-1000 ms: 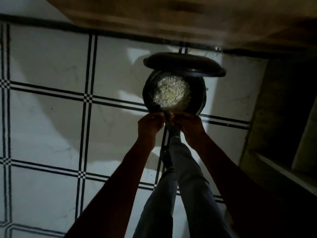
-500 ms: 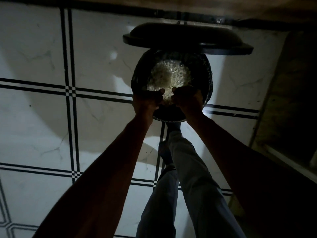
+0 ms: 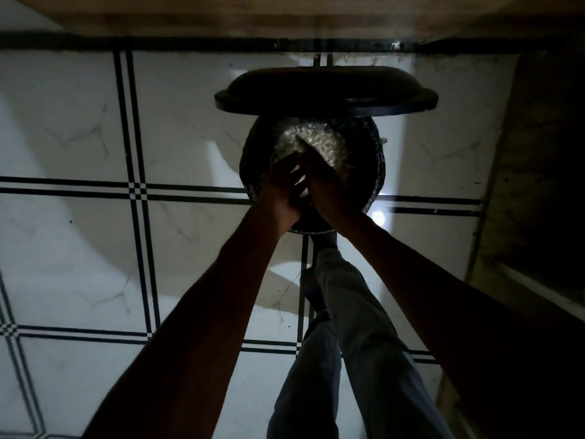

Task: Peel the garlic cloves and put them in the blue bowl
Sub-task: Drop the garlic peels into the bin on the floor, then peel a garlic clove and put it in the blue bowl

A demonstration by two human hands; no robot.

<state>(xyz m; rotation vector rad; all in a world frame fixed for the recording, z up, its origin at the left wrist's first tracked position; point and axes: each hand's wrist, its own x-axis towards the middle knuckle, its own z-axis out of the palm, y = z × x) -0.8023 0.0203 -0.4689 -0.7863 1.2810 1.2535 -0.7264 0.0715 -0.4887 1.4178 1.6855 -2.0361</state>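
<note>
Both bare forearms reach up the frame from its lower edge, the left from about seven o'clock and the right from about four o'clock, and converge just above centre. The left hand (image 3: 282, 193) and the right hand (image 3: 327, 188) meet there, pressed side by side with their inner edges touching. The left hand's pale-tipped fingers (image 3: 297, 179) point toward one o'clock and look fairly straight. The right hand's back faces the camera, its fingers running toward eleven o'clock; in the dim light it is unclear whether they curl. Below the hands, the person's grey trouser leg (image 3: 357, 327) stretches toward twelve o'clock.
</note>
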